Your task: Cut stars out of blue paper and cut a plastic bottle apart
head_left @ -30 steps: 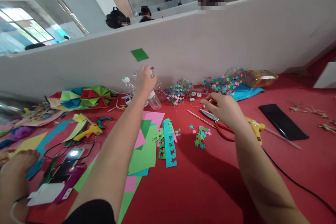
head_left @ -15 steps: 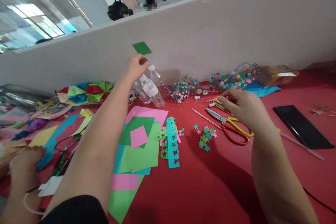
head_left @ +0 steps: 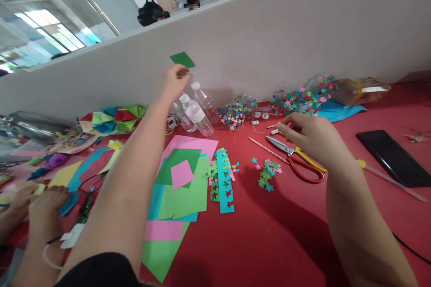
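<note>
Toward eleven o'clock, left hand [head_left: 177, 81] half-curled by clear plastic bottles [head_left: 198, 117]!

Right hand [head_left: 308, 136], one o'clock, loosely bent near red-and-yellow-handled metal scissors [head_left: 307, 171]; can't tell either grip. Multicoloured paper stars [head_left: 267, 175] cut; light-green paper sheet [head_left: 198, 197], eleven, unpunched.

- The left grip [head_left: 175, 81] had left the front of the bottle caps [head_left: 195, 85], sitting up and left of them by the green square [head_left: 182, 59].
- The right grip [head_left: 311, 136] had shifted off the scissors' yellow handle [head_left: 308, 158], baring it.
- The left forearm [head_left: 123, 166] had uncovered the pink square [head_left: 182, 174].
- Another person's second hand [head_left: 18, 199] had come into view.
</note>
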Available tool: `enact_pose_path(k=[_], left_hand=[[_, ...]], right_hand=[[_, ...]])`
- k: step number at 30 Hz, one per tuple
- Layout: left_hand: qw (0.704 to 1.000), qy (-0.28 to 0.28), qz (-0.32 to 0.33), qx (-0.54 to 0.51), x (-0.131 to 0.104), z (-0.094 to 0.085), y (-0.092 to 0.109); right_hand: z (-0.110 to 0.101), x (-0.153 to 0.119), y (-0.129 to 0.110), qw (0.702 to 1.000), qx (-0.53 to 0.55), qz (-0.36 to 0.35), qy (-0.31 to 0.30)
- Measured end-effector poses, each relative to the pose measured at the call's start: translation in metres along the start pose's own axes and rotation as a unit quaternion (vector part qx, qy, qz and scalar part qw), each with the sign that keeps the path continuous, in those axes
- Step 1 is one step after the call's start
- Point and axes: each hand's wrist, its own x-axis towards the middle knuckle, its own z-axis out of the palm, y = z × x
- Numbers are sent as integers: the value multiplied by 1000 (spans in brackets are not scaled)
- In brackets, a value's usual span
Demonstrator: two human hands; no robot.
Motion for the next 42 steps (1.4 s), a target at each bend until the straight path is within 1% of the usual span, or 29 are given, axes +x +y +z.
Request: enact_pose_path(k=[1,3,4,6,8,9,13,17,19,23,25,27,29,31,33,34,35,37,39,40,42], left_hand=[[998,-28,36,47,4,11,2],[982,-79,70,157,10,33,7],[972,-103,66,199,12,42,9],[957,-134,33,253,13,54,11],[951,-141,13,274,13,59,12],[951,-138,14,278,13,59,11],[951,-129,35,278,10,51,8],[955,-151,84,240,3,46,7],[958,-156,99,220,-1,46,9],[962,-144,99,209,-7,44,20],[964,-120,114,210,-8,35,30],[966,-76,142,202,-11,19,47],[967,-27,183,174,-19,-2,71],[970,11,211,123,-34,-24,101],[977,32,202,61,-53,-41,130],[980,37,193,29,-63,-46,142],[983,40,181,-4,-74,-50,152],[987,16,150,-59,-92,-51,164],[984,-19,133,-118,-108,-48,167],[980,-32,127,-148,-115,-45,166],[974,-45,93,-201,-131,-40,161]], right_hand=[[-1,-1,0,1000,-2,-5,2],[-3,-3,0,1000,-5,-16,8],[-4,-4,1,1000,-4,-22,12],[-7,-5,2,999,-2,-35,19],[-10,-6,3,999,-3,-46,25],[-11,-6,3,998,-4,-49,26],[-12,-7,0,998,5,-55,8],[-11,-9,-6,998,-9,-60,-11],[-11,-11,-8,997,-15,-71,-22],[-13,-15,-13,995,-14,-90,-38],[-15,-18,-16,995,-8,-91,-44],[-17,-20,-18,995,-3,-90,-50],[-18,-20,-20,994,2,-92,-51],[-15,-19,-20,994,11,-98,-39],[-9,-17,-21,995,46,-93,-1],[-6,-16,-22,993,77,-87,27],[-2,-15,-23,988,116,-83,59],[5,-14,-26,973,179,-102,107],[11,-15,-30,965,198,-137,106],[14,-16,-33,964,201,-147,95],[18,-19,-38,964,207,-155,59]])
